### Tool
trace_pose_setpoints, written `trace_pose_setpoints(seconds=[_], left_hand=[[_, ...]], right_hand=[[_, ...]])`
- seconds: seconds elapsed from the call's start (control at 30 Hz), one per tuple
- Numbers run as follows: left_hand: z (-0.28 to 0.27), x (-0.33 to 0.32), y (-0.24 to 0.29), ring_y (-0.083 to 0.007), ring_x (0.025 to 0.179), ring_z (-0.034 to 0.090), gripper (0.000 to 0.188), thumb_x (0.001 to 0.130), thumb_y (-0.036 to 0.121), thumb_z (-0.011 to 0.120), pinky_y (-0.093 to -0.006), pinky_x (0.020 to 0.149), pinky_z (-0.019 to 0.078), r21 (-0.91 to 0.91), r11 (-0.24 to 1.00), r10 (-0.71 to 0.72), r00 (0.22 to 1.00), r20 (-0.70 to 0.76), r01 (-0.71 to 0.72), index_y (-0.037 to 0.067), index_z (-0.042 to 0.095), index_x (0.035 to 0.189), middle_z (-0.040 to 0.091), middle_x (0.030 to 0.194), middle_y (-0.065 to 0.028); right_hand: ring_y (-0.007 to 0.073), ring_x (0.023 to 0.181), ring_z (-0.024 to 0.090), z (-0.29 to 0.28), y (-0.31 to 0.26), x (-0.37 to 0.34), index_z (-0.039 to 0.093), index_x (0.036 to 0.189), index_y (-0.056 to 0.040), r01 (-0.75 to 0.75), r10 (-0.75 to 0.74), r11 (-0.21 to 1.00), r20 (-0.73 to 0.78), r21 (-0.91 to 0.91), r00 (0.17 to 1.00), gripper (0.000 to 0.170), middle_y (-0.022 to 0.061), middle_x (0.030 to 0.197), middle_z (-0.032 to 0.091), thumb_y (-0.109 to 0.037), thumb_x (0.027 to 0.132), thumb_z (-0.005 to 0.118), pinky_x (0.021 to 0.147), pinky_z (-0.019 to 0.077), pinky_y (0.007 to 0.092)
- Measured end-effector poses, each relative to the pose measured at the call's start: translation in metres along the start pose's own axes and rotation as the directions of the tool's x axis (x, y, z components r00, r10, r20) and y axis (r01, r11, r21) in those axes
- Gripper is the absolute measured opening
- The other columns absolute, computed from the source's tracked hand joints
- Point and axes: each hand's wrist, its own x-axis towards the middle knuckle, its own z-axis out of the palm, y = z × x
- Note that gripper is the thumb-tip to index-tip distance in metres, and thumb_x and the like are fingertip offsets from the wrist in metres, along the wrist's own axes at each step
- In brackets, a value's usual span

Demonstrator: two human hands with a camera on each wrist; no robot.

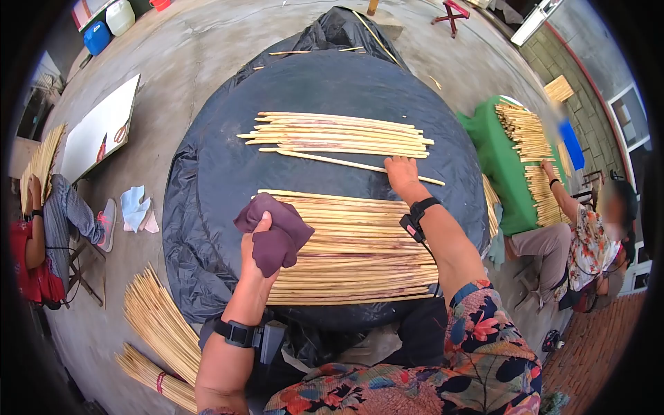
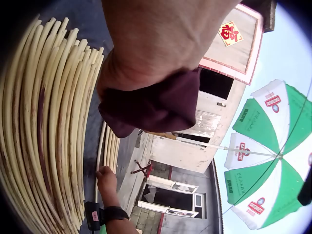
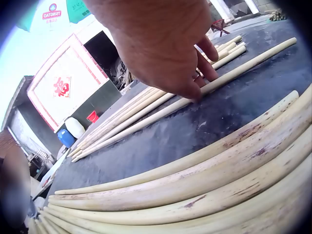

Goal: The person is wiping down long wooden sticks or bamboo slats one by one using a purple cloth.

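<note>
My left hand point(image 1: 257, 242) grips a bunched maroon cloth point(image 1: 279, 232) above the left end of the near row of pale sticks point(image 1: 360, 249). In the left wrist view the cloth point(image 2: 151, 105) hangs below the palm. My right hand point(image 1: 403, 174) pinches one stick point(image 1: 332, 160) near its right end; this stick lies slanted just in front of the far row of sticks point(image 1: 339, 131). The right wrist view shows thumb and fingers of the hand point(image 3: 161, 48) around that stick point(image 3: 243, 67), with the dark sheet beneath.
A black plastic sheet point(image 1: 228, 145) covers the round table. Bundles of sticks point(image 1: 162, 318) lie on the floor at lower left. One person point(image 1: 595, 256) sits at a green-covered table point(image 1: 494, 145) on the right, another point(image 1: 38, 249) on the left beside a white board point(image 1: 97, 131).
</note>
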Motion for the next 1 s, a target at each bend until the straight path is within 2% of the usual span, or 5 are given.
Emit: trace_pose_setpoints(seconds=[0.23,0.53,0.87,0.93,1.0], left_hand=[[0.01,-0.005,0.003,-0.0166,0.07,0.059,0.032,0.085,0.028,0.053,-0.0282,0.058,0.0484,0.03,1.0,-0.007,0.997,-0.071,0.009,-0.003,0.053,0.097,0.059,0.084,-0.009],[0.028,-0.012,0.003,-0.0146,0.073,0.06,0.034,0.085,0.034,0.051,-0.0263,0.063,0.0494,-0.254,0.965,0.107,0.983,0.152,-0.066,0.002,0.054,0.097,0.06,0.085,-0.0067],[0.023,-0.03,0.031,-0.0134,0.076,0.059,0.027,0.079,0.017,0.06,-0.0248,0.065,0.0487,-0.183,0.983,0.065,0.927,0.369,0.004,0.0,0.053,0.1,0.059,0.089,-0.007],[0.021,-0.031,0.034,-0.0138,0.08,0.058,0.028,0.079,0.013,0.059,-0.0256,0.066,0.0487,-0.214,0.977,0.088,0.904,0.419,0.004,-0.001,0.051,0.102,0.058,0.093,-0.0079],[0.019,-0.028,0.031,-0.0141,0.08,0.058,0.028,0.079,0.013,0.058,-0.0255,0.066,0.0487,-0.113,0.993,0.086,0.902,0.422,-0.042,0.0,0.051,0.102,0.058,0.092,-0.0073]], right_hand=[[0.0283,0.073,0.056,-0.122,-0.063,-0.038,0.051,0.095,-0.0069,-0.227,-0.125,0.462,0.317,0.857,0.94,0.013,0.0159,0.08,0.057,-0.013,0.083,0.053,0.063,0.0433,0.0353],[0.0383,0.078,0.052,-0.153,-0.157,-0.072,0.045,0.094,-0.0019,0.305,-0.225,0.415,-0.228,0.857,0.947,0.013,0.0208,0.084,0.053,-0.009,0.083,0.049,0.065,0.0419,0.0422],[0.0381,0.069,0.053,-0.191,-0.157,-0.081,0.045,0.089,-0.0015,0.082,-0.089,0.183,-0.067,0.98,0.994,0.008,0.0201,0.078,0.055,-0.008,0.084,0.048,0.06,0.0423,0.0381],[0.0142,0.06,0.052,-0.2,-0.152,-0.082,0.048,0.091,-0.0017,-0.005,-0.116,0.17,0.025,0.985,0.993,0.009,0.0127,0.077,0.058,-0.009,0.086,0.049,0.056,0.044,0.0276],[0.0163,0.061,0.053,-0.195,-0.155,-0.084,0.048,0.091,-0.0015,0.076,-0.107,0.243,-0.052,0.967,0.993,0.009,0.0136,0.077,0.058,-0.009,0.086,0.049,0.057,0.0443,0.0284]])
